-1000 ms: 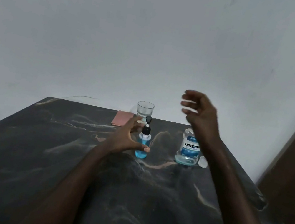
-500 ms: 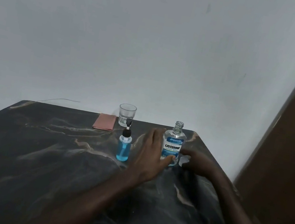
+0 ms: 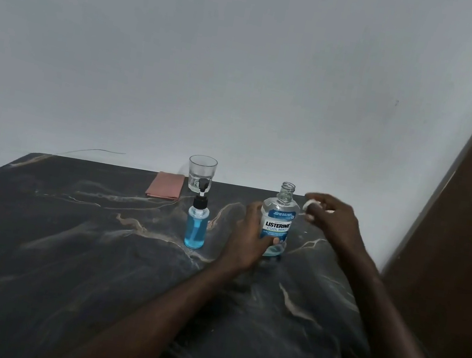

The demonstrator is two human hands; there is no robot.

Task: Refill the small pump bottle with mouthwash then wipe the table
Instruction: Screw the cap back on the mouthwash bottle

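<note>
The small pump bottle [image 3: 196, 228] stands upright on the dark marbled table [image 3: 61, 243], its black pump on and blue liquid filling most of it. To its right stands the uncapped mouthwash bottle [image 3: 279, 217], nearly empty, with a blue label. My left hand [image 3: 249, 240] grips its lower body, thumb across the front. My right hand [image 3: 330, 222] hovers just right of the bottle's neck, pinching the white cap [image 3: 308, 205] in its fingertips.
A clear drinking glass [image 3: 201, 173] stands behind the pump bottle at the table's far edge. A folded pink cloth [image 3: 165, 189] lies to the glass's left. A brown wooden panel [image 3: 471, 218] rises along the right side.
My right hand has lifted the white cap off the table and raised it beside the bottle's neck. My left hand has closed on the mouthwash bottle. The view shifted rightward.
</note>
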